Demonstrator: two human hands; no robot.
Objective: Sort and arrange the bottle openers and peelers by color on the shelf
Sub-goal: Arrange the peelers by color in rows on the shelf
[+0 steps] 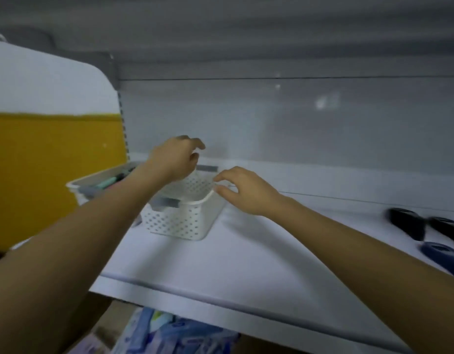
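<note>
A white perforated basket (180,221) stands on the white shelf (220,264), left of the middle. Grey handles (167,201) lie inside it at the near left. My left hand (173,159) hovers over the basket's far side with loosely curled fingers and holds nothing I can see. My right hand (243,191) is at the basket's right rim, which sits between its thumb and forefinger. Two black tools (407,223) (448,227) and a dark blue one (440,254) lie on the shelf at the far right.
A second white tray (79,186) with teal and grey handles sits at the shelf's left end, partly behind my left forearm. A grey back panel (297,123) closes the shelf behind. Blue packaged goods (169,333) lie below the shelf's front edge.
</note>
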